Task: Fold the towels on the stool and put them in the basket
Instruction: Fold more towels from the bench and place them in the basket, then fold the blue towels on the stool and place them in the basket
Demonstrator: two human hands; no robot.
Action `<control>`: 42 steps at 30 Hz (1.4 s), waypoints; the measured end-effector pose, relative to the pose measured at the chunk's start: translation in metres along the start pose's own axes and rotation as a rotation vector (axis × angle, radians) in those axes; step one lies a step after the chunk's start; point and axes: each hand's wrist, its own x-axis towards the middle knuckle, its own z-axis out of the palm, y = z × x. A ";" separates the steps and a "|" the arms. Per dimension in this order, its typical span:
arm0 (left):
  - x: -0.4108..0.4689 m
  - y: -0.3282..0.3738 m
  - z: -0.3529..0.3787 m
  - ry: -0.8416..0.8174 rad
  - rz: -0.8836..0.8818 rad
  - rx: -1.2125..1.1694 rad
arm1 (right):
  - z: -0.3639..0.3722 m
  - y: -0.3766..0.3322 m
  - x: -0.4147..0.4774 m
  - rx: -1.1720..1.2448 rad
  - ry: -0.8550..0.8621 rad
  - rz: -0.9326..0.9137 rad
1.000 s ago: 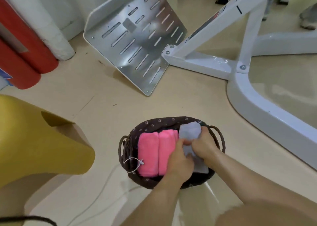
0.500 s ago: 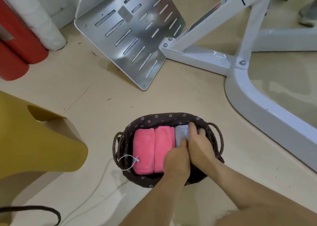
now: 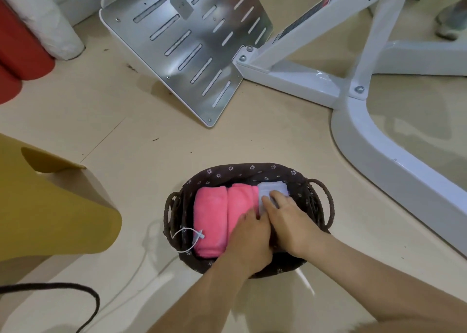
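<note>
A dark brown woven basket [image 3: 240,171] with a flowered liner stands on the floor. Two folded pink towels [image 3: 211,219] lie side by side in its left half. A folded light blue towel [image 3: 274,188] is wedged in at their right. My right hand [image 3: 288,221] lies flat on the blue towel, fingers straight, pressing it down. My left hand [image 3: 249,239] is beside it at the towel's near end, fingers curled down into the basket around the towel's edge. The yellow stool [image 3: 50,206] at the left has nothing on the part in view.
A slotted metal plate [image 3: 187,44] and a white machine frame [image 3: 379,155] lie beyond the basket and to its right. Red rolls [image 3: 20,54] and a white roll [image 3: 43,21] stand at the far left. A black cable [image 3: 63,287] curves near the stool.
The blue towel has gone from standing above the rim to lying low inside the basket. Both hands moved down with it, and the right hand flattened on top.
</note>
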 end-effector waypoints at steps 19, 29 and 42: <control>0.008 -0.044 -0.007 -0.144 0.099 0.460 | 0.023 -0.022 0.012 -0.183 -0.075 0.176; -0.086 -0.003 -0.132 -0.062 -0.029 0.141 | -0.102 -0.066 -0.066 0.127 -0.173 0.059; -0.241 0.207 -0.312 0.359 -0.446 -0.667 | -0.313 -0.089 -0.261 0.632 0.024 0.124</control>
